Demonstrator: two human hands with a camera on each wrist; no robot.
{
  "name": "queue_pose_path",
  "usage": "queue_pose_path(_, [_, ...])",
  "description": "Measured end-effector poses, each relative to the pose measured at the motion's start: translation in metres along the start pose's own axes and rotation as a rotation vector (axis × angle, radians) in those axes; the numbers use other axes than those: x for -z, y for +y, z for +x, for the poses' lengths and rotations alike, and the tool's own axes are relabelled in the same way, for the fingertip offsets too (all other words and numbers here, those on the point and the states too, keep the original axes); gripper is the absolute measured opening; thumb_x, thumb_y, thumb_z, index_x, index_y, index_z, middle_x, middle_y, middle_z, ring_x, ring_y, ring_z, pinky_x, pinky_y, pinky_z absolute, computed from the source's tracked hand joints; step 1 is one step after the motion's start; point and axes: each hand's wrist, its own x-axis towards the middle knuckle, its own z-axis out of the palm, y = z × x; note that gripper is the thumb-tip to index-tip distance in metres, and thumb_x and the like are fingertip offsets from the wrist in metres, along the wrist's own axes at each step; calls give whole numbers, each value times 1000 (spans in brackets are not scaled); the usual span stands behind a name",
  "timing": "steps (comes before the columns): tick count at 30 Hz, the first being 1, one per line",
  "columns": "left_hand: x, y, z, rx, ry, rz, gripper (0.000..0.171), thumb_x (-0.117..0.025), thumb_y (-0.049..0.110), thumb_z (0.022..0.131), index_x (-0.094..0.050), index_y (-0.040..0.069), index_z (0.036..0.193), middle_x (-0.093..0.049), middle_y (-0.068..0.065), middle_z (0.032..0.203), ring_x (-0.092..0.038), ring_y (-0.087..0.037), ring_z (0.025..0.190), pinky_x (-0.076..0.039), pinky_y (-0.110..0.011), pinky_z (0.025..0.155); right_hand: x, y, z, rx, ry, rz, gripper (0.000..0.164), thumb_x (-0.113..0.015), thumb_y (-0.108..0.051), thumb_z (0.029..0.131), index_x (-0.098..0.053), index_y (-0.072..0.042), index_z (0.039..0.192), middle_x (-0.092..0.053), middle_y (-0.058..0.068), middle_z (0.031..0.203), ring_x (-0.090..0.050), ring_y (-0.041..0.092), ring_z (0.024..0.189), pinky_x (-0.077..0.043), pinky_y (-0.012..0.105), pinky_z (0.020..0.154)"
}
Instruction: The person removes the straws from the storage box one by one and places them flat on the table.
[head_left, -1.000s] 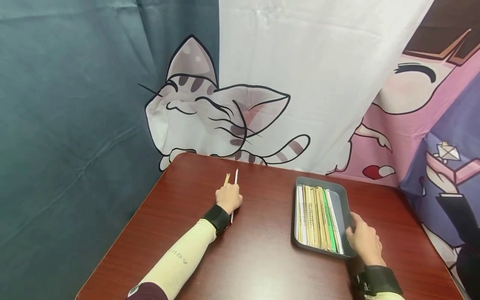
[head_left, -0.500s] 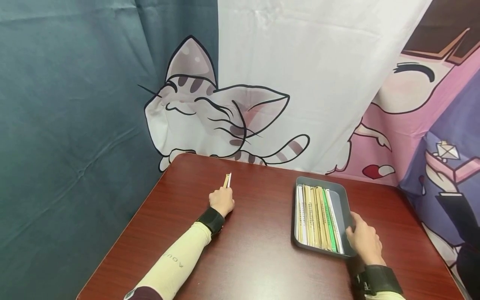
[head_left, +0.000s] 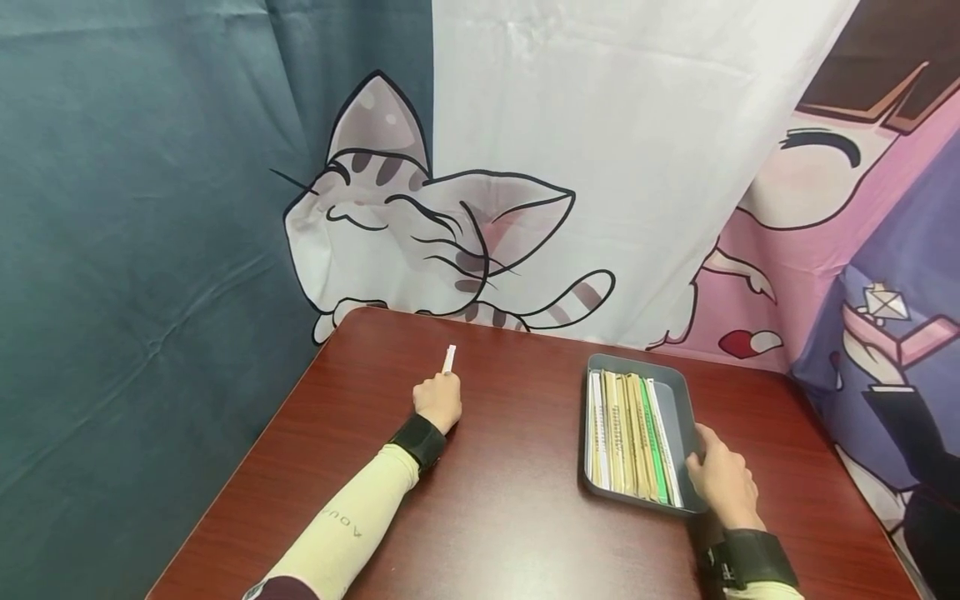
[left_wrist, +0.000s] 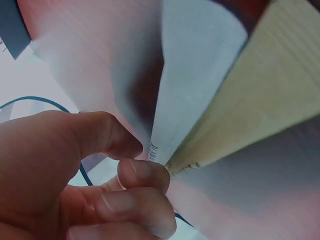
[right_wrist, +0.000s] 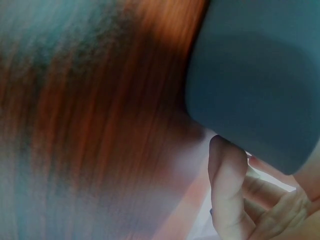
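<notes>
My left hand (head_left: 437, 402) is out over the far left part of the table, with a slim white packet (head_left: 449, 358) sticking out past its fingers. Seen from the left wrist, a white paper packet (left_wrist: 195, 65) and a tan paper packet (left_wrist: 265, 85) fan out from the pinched thumb and fingertips; both carry small print. My right hand (head_left: 723, 479) grips the right side of a grey tray (head_left: 679, 400), thumb at its rim. Inside the tray, several long thin packets (head_left: 628, 433), white, tan and green, lie side by side. The right wrist view shows fingers against the tray's wall (right_wrist: 255, 90).
The reddish-brown wooden table (head_left: 517, 467) carries the tray on its right half. Behind it hangs a printed curtain (head_left: 637, 125) with a cartoon cat, close to the table's far edge. A bare strip shows along the tray's right inner side.
My left hand has drawn the white packet leftward and a little nearer, onto the tan one, so they overlap in the head view. The right hand and tray have stayed in place.
</notes>
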Motion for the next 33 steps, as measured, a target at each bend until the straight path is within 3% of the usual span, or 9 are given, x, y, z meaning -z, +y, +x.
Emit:
queue_pose_path(7, [1, 6, 3, -21, 8, -36, 10, -72, 12, 87, -72, 2, 89, -74, -19, 85, -71, -39, 70, -53, -50, 55, -1, 1, -2, 5, 9, -1, 57, -57, -13, 94, -43, -7, 149, -60, 33, 125, -62, 59, 93, -48, 63, 64])
queue_pose_path(11, [13, 23, 5, -51, -8, -82, 11, -74, 17, 86, -72, 7, 84, -74, -17, 88, -71, -38, 73, -54, -51, 57, -3, 0, -2, 11, 13, -1, 56, -57, -12, 94, -44, -6, 148, -62, 33, 123, -63, 57, 90, -48, 62, 62])
queue_pose_path(23, [53, 125, 9, -245, 37, -152, 13, -70, 23, 88, -69, 14, 79, -74, -10, 85, -72, -31, 73, -53, -45, 56, -4, -1, -1, 13, 35, 1, 56, -56, -12, 93, -45, -8, 148, -62, 33, 122, -64, 57, 88, -48, 61, 60])
queue_pose_path(29, [52, 172, 3, -332, 32, -117, 10, -72, 25, 90, -73, 17, 84, -75, -6, 86, -71, -24, 69, -52, -41, 53, -6, -2, 0, 11, 42, -1, 56, -56, -12, 94, -46, -8, 148, -63, 31, 122, -65, 54, 86, -48, 60, 61])
queue_pose_path(33, [45, 204, -3, -365, -9, -65, 7, -71, 24, 92, -76, 20, 92, -75, -4, 90, -72, -21, 72, -53, -40, 54, -4, -2, -1, 4, 41, 0, 56, -57, -12, 94, -46, -8, 148, -63, 32, 124, -65, 53, 86, -49, 61, 61])
